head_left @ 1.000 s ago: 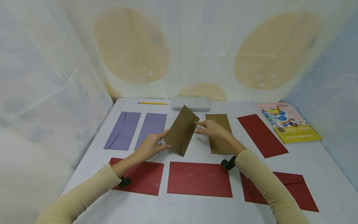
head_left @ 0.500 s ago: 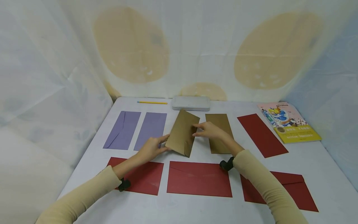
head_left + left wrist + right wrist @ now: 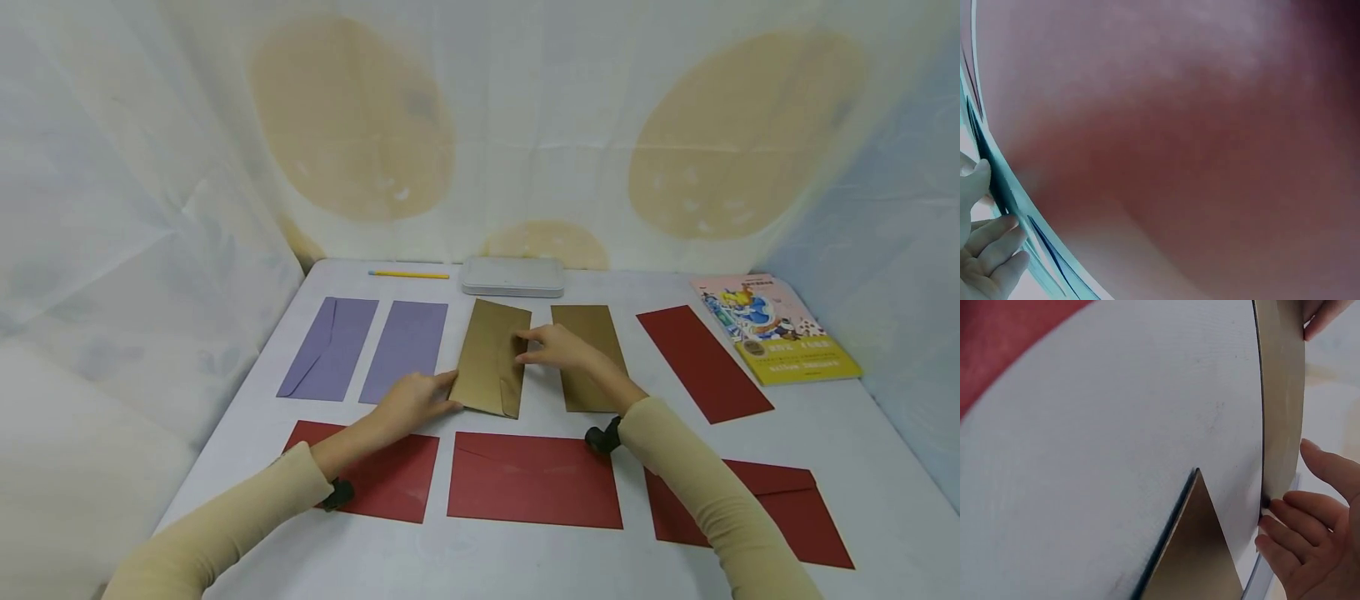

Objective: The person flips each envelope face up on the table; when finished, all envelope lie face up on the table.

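In the head view a gold envelope (image 3: pixel 491 354) lies slightly tilted near the table's middle, its lower and right edges a little raised. My left hand (image 3: pixel 412 404) pinches its lower left corner between thumb and fingers. On its right side my right hand (image 3: pixel 557 346) holds the edge, with the fingertips partly hidden. The right wrist view shows the right hand's fingers (image 3: pixel 1297 528) curled at the envelope's edge. A second gold envelope (image 3: pixel 581 329) lies flat under the right forearm. Two purple envelopes (image 3: pixel 330 350) lie to the left, one of them next to my left hand.
Red envelopes (image 3: pixel 534 481) lie along the front, some partly under my forearms. Another red envelope (image 3: pixel 703 363) lies at right, beside a picture book (image 3: pixel 776 327). At the back are a yellow pencil (image 3: pixel 408 275) and a grey case (image 3: pixel 512 277).
The gold envelope has gone from tilted up to nearly flat on the table, turning more upright in line with the others. Both hands came down with it; the left shifted slightly right.
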